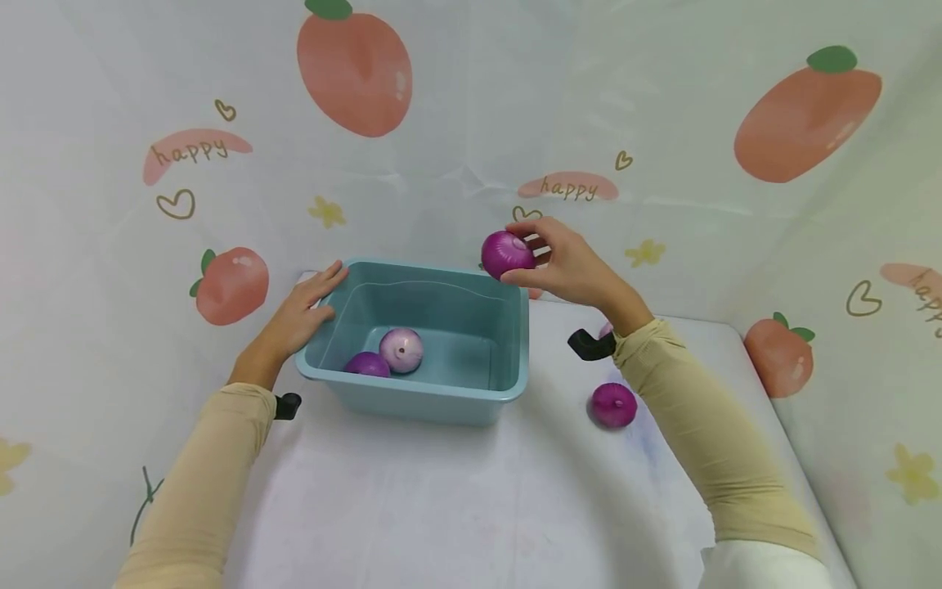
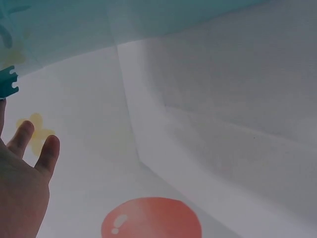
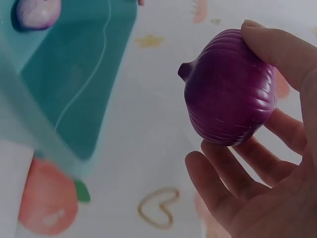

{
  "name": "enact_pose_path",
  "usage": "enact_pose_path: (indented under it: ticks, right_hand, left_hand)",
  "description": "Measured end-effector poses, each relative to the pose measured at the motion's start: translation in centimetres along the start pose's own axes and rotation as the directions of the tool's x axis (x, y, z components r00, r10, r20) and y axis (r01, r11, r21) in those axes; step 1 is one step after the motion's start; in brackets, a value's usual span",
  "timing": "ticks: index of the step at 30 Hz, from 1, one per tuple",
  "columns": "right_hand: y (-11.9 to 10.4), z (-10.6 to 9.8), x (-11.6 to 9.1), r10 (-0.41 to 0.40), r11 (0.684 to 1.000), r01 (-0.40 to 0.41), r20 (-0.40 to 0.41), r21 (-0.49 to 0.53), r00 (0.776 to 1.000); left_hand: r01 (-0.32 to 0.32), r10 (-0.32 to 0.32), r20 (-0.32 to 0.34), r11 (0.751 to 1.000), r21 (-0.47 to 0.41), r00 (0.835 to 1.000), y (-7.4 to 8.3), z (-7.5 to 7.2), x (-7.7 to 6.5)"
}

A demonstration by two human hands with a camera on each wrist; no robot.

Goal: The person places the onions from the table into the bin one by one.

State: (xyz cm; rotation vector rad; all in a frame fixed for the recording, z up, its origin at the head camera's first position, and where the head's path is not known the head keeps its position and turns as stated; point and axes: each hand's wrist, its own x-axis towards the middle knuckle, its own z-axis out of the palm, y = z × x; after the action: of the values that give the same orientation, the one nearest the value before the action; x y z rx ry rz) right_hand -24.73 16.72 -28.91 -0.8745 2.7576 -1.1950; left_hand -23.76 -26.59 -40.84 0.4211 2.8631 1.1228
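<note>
Right hand [image 1: 567, 263] raised, fingers [image 3: 229, 170] curved — left hand [image 1: 296, 317] lower, its fingers apparently loosely spread.

Purple onion [image 1: 505, 254], whitish-lilac onion [image 1: 401, 350], teal bin [image 1: 419, 402], white backdrop [image 1: 471, 98] with coral fruit prints [image 1: 356, 74]

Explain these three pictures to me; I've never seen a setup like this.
No machine here: just a person's two bare hands. The wide picture looks down from the head; the others look out from the left and right wrists. The right hand holds a glossy, round, purple onion. The left hand rests on the left rim of a rectangular, teal, plastic-looking bin. Inside lie a pale, round onion and a dark purple onion. The bin stands on a flat white tabletop, with a round magenta onion to its right.
</note>
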Motion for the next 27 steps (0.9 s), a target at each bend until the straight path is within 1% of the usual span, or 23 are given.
enact_pose_path:
  ticks: [3,7,12,15,20,24,27]
  right_hand:
    - [-0.6,1.4,1.7,-0.023,1.000,0.022,0.040,0.014,0.999]
    - [-0.7,3.6,3.9,-0.073,0.996,0.069,0.101,0.049,0.992]
    - [-0.6,6.4,5.9,-0.098,0.993,0.087,0.161,0.075,0.982]
    - [-0.6,8.0,7.1,-0.128,0.991,0.116,0.190,0.073,0.973]
    - [-0.8,10.6,8.6,-0.171,0.985,0.161,0.225,0.062,0.959]
    - [-0.7,12.3,9.3,-0.182,0.983,0.171,0.238,0.067,0.954]
    - [-0.5,13.4,9.5,-0.172,0.984,0.157,0.249,0.081,0.953]
  left_hand:
    - [-0.003,0.003,-0.005,1.000,0.005,1.000,-0.1,0.0,0.0]
    - [-0.001,0.001,-0.008,1.000,0.004,1.000,-0.2,0.0,0.0]
    - [0.001,-0.001,-0.011,1.000,0.007,1.000,-0.1,0.0,0.0]
    - [0.003,-0.003,-0.012,1.000,0.011,1.000,-0.1,0.0,0.0]
    - [0.004,-0.004,-0.008,1.000,0.002,1.000,-0.2,-0.1,0.0]
    - [-0.013,0.013,-0.015,1.000,-0.016,1.000,-0.5,0.0,0.2]
    - [-0.025,0.024,-0.025,0.999,-0.021,0.999,-0.7,0.1,0.3]
